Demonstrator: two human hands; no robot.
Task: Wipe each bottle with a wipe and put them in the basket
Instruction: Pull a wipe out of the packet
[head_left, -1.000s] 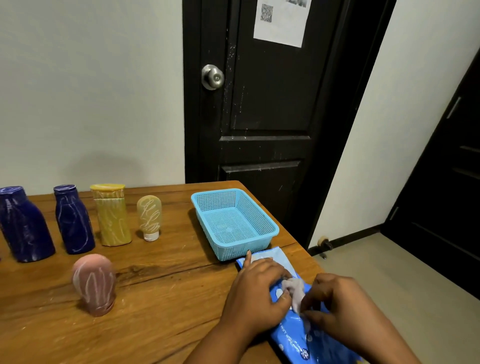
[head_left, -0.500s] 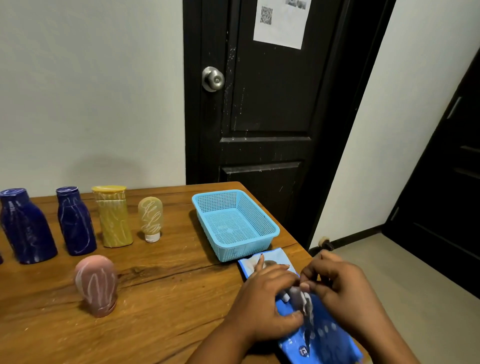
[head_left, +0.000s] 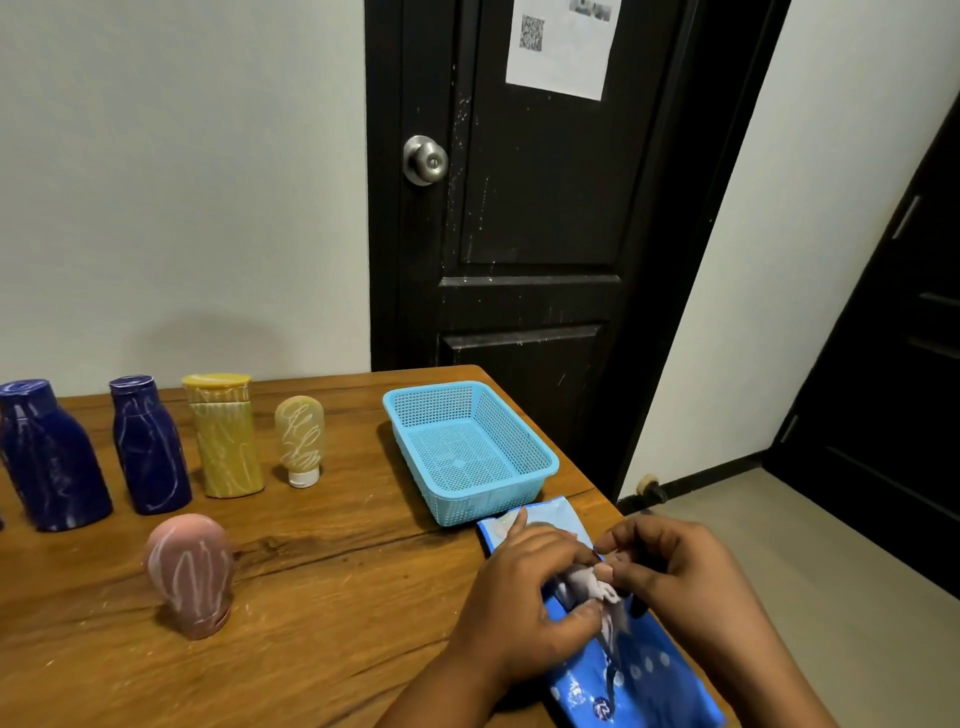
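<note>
Five bottles (head_left: 223, 436) stand unwiped at the left, well apart from the basket (head_left: 488, 506). Left hand (head_left: 530, 597) grips the wipe pack (head_left: 649, 675) at the near right; right hand (head_left: 675, 571) pinches a wipe (head_left: 589, 582). Next, probably: pull it free, fetch a bottle.

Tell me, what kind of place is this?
Probably a room in a home, though I can't be sure. A wooden table stands by a plain wall beside a dark panelled door with a round knob, and a second dark door is at the right.
</note>
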